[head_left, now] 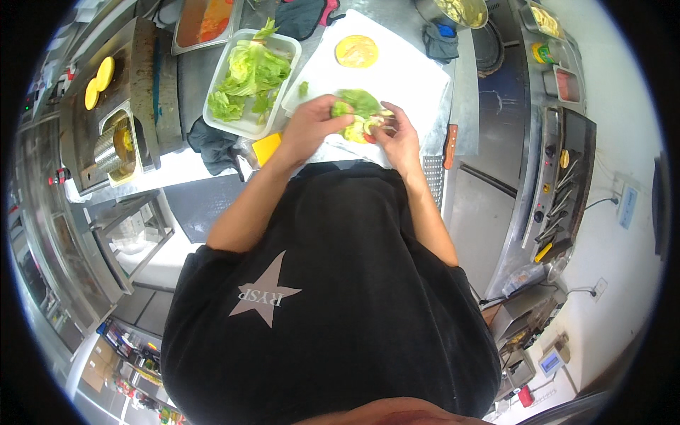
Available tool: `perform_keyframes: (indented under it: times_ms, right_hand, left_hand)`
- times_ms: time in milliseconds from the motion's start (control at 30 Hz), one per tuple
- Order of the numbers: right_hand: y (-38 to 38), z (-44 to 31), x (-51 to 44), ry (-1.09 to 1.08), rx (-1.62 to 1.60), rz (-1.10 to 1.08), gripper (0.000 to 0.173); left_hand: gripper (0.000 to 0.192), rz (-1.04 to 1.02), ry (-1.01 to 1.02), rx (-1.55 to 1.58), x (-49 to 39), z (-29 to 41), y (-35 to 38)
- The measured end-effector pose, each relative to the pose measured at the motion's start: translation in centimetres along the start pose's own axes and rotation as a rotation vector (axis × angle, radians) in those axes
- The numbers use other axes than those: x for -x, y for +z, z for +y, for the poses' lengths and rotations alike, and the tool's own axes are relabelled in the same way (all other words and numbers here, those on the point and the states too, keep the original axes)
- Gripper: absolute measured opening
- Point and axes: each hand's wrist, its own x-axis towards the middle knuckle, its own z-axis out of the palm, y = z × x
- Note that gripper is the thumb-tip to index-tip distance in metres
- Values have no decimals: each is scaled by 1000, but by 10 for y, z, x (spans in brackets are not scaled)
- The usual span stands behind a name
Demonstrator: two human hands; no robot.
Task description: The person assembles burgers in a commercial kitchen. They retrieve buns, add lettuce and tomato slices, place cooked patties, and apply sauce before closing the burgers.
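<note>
My left hand pinches a piece of green lettuce over a pile of fillings on the white cutting board. My right hand has its fingertips at the pile's right side, among pale slices; whether they grip anything is blurred. A red piece, likely tomato, shows under the right thumb. More leaf lettuce lies at the pile's far side. Whatever supports the fillings is mostly hidden. Beyond the pile, a round bun half lies with a sauce-like spread on its upward face.
Left of the board stands a white plastic tub of lettuce. Yellow slices, likely cheese, sit near the front edge. A wooden-handled knife lies at right. A dark cloth and a griddle with buns are farther left.
</note>
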Motion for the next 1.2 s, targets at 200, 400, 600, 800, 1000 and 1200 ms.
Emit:
perform_keyframes:
  times_ms: [200,400,600,800,1000,1200]
  right_hand:
    - [-7,-9,6,-151,211,-48,54]
    - [-3,-14,1,-419,599,74,47]
    - [-4,-9,-28,-276,600,-72,34]
    - [-7,-13,-35,-265,412,209,25]
    - [-21,-46,-29,-252,44,299,23]
    - [-15,-69,-25,108,-643,11,26]
  left_hand:
    - [16,38,-66,-507,-28,-72,-1]
    - [17,27,312,-802,-18,-62,-7]
    - [18,211,76,-206,-8,-22,-20]
    - [23,577,171,-162,44,46,-105]
    - [38,899,369,-1604,57,62,-116]
    - [49,130,304,-409,2,23,7]
